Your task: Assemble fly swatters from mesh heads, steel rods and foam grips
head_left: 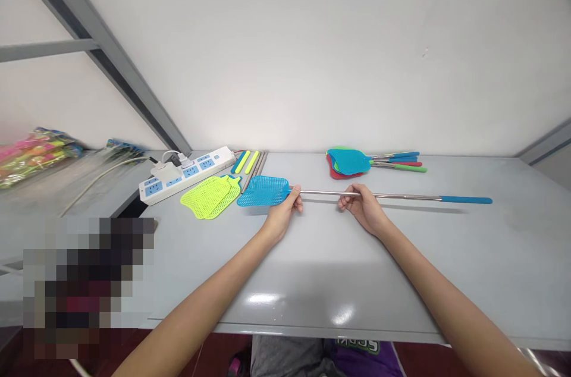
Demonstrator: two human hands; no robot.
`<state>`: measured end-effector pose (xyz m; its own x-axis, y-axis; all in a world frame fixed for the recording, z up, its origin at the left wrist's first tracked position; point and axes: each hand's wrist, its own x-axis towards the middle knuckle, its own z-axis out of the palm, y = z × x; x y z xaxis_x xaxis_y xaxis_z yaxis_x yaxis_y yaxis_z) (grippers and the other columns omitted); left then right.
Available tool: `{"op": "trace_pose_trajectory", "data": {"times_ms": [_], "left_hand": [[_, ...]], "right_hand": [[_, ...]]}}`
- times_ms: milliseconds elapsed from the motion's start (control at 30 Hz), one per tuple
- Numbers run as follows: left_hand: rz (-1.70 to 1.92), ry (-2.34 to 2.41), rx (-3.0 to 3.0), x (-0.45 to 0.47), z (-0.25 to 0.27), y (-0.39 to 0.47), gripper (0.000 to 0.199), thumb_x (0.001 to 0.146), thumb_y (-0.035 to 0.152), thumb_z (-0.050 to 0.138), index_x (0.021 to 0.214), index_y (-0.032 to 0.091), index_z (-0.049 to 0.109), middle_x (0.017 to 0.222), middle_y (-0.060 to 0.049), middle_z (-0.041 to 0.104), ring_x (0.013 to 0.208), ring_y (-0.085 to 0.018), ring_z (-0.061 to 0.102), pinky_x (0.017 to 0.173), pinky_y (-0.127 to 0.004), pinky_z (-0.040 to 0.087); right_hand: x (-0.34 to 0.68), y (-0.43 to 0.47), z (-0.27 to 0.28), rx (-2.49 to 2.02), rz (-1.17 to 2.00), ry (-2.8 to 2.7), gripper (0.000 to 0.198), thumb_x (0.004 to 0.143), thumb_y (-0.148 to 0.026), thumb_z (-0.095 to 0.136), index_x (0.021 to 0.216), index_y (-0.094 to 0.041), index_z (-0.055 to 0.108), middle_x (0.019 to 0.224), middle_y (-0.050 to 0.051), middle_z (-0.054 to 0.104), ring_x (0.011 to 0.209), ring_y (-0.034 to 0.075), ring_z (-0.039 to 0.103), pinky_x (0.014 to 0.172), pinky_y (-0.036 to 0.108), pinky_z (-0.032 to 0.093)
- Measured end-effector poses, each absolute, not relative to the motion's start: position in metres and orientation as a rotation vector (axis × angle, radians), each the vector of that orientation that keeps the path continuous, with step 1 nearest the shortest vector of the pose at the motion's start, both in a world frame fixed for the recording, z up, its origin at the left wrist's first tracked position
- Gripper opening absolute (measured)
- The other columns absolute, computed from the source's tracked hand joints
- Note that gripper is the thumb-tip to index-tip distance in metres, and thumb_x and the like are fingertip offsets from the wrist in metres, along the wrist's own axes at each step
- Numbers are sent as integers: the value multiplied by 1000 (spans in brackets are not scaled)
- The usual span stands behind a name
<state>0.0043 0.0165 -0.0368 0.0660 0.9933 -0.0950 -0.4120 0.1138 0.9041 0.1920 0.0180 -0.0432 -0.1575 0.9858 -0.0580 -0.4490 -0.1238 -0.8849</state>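
Observation:
A blue fly swatter (263, 191) with a long, drawn-out metal rod lies across both hands just above the table. My left hand (285, 210) is closed where the blue mesh head meets the rod. Farther right, my right hand (360, 204) pinches the middle of the rod between thumb and fingers. The blue handle (466, 200) sticks out at the far right end. Left of the blue head, yellow-green swatter heads (212, 195) overlap on the table. Behind them rest metal rods (255, 172), a yellow grip (252, 162) and a blue grip (241, 163).
A white power strip (187, 175) with plugs stands at the left. Several collapsed fly swatters (352, 161) are piled near the wall, handles pointing right. Plastic-wrapped goods (38, 154) lie on the far left surface. A grey frame post (116, 74) rises at the left, and a patch below it is pixelated.

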Motion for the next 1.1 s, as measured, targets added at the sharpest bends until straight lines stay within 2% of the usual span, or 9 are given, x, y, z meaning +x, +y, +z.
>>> {"op": "trace_pose_trajectory", "data": {"times_ms": [600, 933, 1100], "left_hand": [[1250, 890, 843, 4, -35, 17, 26, 67, 40, 57, 63, 15, 49, 52, 4, 48, 45, -6, 44, 49, -21, 35], [1247, 837, 790, 3, -39, 20, 28, 74, 42, 48, 67, 15, 50, 51, 2, 50, 43, -8, 47, 47, -22, 37], [1274, 860, 800, 5, -40, 20, 35, 74, 49, 43, 68, 16, 51, 48, 2, 50, 41, -10, 47, 45, -23, 38]], "right_hand": [[193, 19, -44, -836, 1559, -927, 32, 75, -36, 43, 50, -18, 48, 51, 2, 49, 53, 15, 50, 55, 29, 39], [191, 19, -46, -852, 1552, -959, 33, 76, -36, 43, 51, -17, 50, 52, 2, 49, 53, 15, 51, 56, 29, 40], [192, 19, -45, -856, 1550, -974, 33, 75, -39, 43, 51, -17, 50, 52, 2, 50, 54, 15, 51, 58, 29, 40]]}}
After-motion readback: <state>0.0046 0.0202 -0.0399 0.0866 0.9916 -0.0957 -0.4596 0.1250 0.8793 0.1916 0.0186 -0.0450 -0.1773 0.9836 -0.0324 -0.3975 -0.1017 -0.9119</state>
